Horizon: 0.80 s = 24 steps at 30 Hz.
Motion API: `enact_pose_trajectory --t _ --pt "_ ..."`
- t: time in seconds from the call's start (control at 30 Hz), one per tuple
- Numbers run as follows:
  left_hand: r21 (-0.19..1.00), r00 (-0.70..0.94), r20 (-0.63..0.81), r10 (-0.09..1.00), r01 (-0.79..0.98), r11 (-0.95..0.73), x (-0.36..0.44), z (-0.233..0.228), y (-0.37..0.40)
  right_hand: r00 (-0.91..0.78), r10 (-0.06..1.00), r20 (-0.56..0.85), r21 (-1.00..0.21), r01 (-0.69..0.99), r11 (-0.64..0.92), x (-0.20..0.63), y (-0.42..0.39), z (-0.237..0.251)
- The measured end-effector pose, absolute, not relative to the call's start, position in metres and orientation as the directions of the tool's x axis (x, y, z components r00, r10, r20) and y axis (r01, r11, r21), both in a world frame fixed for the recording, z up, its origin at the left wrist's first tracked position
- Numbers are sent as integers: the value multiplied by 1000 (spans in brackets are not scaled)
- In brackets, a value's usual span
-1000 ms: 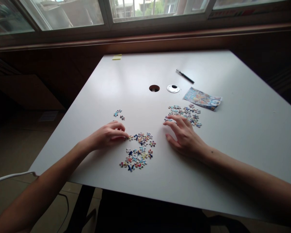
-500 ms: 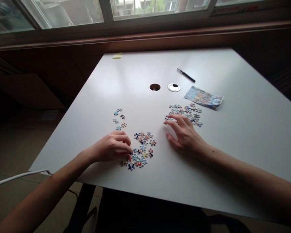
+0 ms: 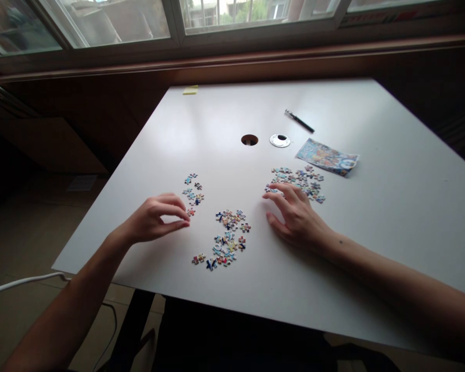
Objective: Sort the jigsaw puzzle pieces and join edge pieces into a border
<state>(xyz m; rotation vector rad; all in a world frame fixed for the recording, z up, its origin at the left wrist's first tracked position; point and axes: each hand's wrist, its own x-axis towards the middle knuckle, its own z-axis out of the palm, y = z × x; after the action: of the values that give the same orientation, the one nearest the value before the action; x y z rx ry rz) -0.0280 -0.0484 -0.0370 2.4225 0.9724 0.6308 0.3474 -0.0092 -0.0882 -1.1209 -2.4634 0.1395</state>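
Note:
My left hand [image 3: 157,218] is over the left part of the white table, its thumb and fingers slightly apart at the tips. Right beside its fingertips lies a reddish puzzle piece [image 3: 191,212], at the near end of a small loose group of puzzle pieces [image 3: 188,191]. To the right of that hand, a pile of mixed puzzle pieces [image 3: 228,248] is spread near the front edge. My right hand [image 3: 292,212] rests with fingers spread, its fingertips at the near left side of another pile of puzzle pieces [image 3: 304,178], partly covering it.
Behind the right pile lies a colourful picture sheet [image 3: 327,156], with a black pen [image 3: 299,121] farther back. A round hole [image 3: 249,140] and a silver cable cover [image 3: 279,140] are mid-table. A yellow sticky note [image 3: 190,90] is at the far edge; a white cable [image 3: 27,281] hangs at left.
My left hand has moved left and away from the front pile to the small group. That group now includes a reddish piece and a dark blue one. My right hand has stayed put.

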Motion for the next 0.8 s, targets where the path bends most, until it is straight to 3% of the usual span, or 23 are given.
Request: enact_pose_trajectory --t 0.13,0.2,0.43,0.57,0.8 --pt "578 781 133 610 439 -688 -11 -41 -75 -586 737 337 -242 702 670 347 -10 -87" --pt "563 786 128 605 444 -697 -9 -46 -76 -587 737 335 -246 700 670 347 -10 -87" --pt "476 674 149 724 593 -649 1 -48 -87 -579 746 330 -249 709 660 347 -10 -87" --pt "409 504 226 833 727 -551 23 -54 -123 -583 744 326 -237 712 661 346 -11 -86" --pt "386 394 249 885 797 -464 7 -62 -108 -584 743 327 -245 707 663 347 -10 -88"
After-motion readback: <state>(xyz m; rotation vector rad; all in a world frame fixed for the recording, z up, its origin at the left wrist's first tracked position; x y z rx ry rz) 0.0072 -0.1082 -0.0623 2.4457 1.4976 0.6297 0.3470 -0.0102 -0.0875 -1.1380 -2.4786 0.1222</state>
